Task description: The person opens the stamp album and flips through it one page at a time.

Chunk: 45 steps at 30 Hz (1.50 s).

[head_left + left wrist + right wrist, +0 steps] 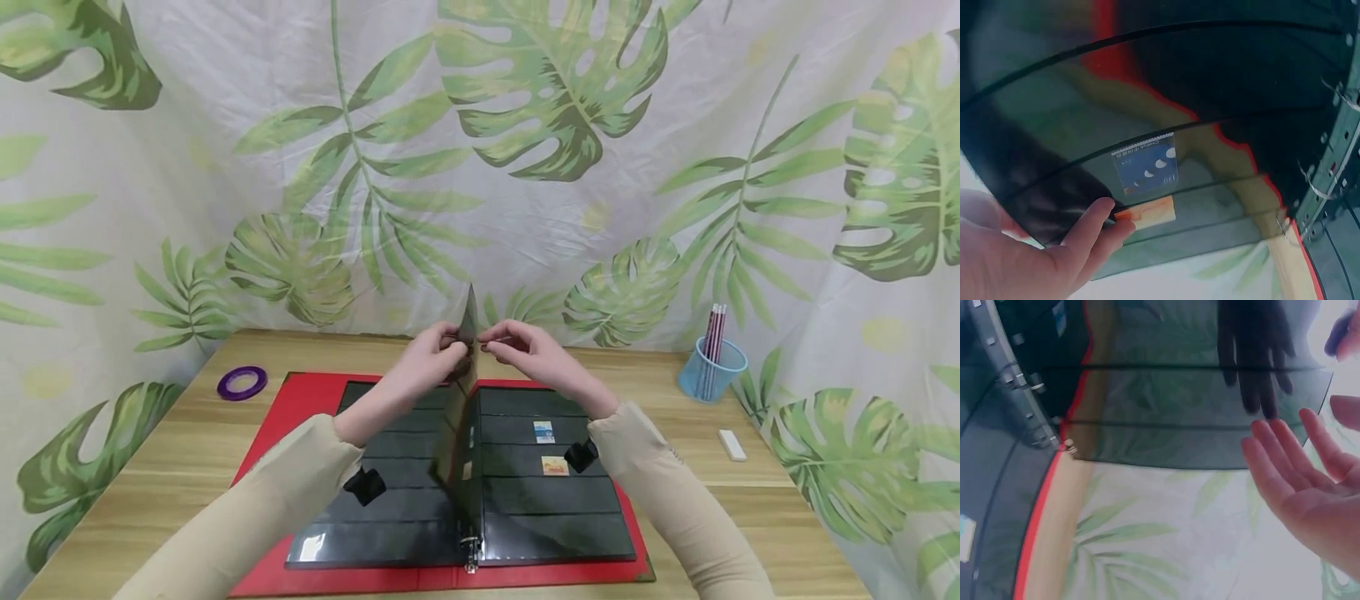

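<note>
A stamp album lies unfolded, with a red cover [270, 417] and black pocket pages. One black album page [468, 400] stands upright at the middle, along the metal rings [470, 546]. My left hand [435, 358] grips that page at its outer edge. In the left wrist view its fingertips [1105, 206] lie right at an orange stamp [1154, 212], beside a blue stamp [1147, 164] with moon shapes. On the page's other side is my right hand [521, 346]. Its fingers [1272, 456] are loosely extended close to the page, holding nothing, with a dark reflection on the page's surface.
Two stamps, one blue [543, 432] and one orange [555, 466], sit in the right-hand page. A purple tape roll [242, 383] lies at the left. To the right stand a blue mesh cup [712, 372] with pencils and a white eraser [732, 445]. A leaf-patterned cloth [405, 167] hangs behind.
</note>
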Tool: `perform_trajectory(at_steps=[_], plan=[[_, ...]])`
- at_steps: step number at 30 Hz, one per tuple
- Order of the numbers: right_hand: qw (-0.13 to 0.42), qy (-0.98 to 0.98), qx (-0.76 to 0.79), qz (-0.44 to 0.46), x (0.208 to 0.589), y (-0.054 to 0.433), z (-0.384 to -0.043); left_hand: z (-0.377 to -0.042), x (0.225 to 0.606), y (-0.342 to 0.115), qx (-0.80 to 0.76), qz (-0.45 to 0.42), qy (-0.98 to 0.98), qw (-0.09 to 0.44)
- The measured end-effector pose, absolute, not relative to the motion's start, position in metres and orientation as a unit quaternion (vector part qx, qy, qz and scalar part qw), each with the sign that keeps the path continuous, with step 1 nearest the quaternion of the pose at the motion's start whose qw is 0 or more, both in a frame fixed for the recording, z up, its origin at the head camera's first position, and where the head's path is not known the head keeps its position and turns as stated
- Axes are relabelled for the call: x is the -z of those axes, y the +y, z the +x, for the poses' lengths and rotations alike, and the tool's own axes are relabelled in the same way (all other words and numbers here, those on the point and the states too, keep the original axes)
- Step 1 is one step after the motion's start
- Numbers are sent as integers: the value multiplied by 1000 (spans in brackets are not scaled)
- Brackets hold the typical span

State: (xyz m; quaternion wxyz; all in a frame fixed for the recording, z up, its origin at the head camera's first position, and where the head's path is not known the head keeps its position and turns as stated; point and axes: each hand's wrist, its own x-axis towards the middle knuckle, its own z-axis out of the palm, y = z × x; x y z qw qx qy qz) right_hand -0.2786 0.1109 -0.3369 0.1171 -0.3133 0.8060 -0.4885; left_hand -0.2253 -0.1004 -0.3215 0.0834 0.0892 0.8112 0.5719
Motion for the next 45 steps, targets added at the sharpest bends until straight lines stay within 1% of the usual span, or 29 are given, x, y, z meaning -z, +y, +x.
perform_trajectory(at_steps=[4, 7, 11, 15, 19, 23, 32, 39, 45], plan=[[100, 820, 465, -318, 355, 123, -280, -224, 323, -120, -556, 90, 822, 80], [96, 829, 456, -310, 370, 135, -283, -222, 325, -137, -564, 99, 815, 89], [109, 830, 454, -304, 393, 156, -287, -217, 329, -159, -569, 97, 809, 105], [123, 837, 433, -311, 418, 179, -292, -211, 339, -178, -584, 98, 799, 105], [139, 859, 405, -282, 441, 202, -294, -206, 350, -194, -617, 94, 774, 109], [137, 888, 360, -251, 458, 222, -297, -201, 361, -207, -635, 75, 760, 115], [132, 912, 294, -254, 479, 242, -304, -192, 384, -222, -640, 32, 760, 110], [135, 923, 238, -270, 485, 250, -307, -190, 402, -234, -617, 10, 779, 109], [136, 923, 238, -270, 489, 252, -309, -193, 422, -243, -609, -6, 787, 99]])
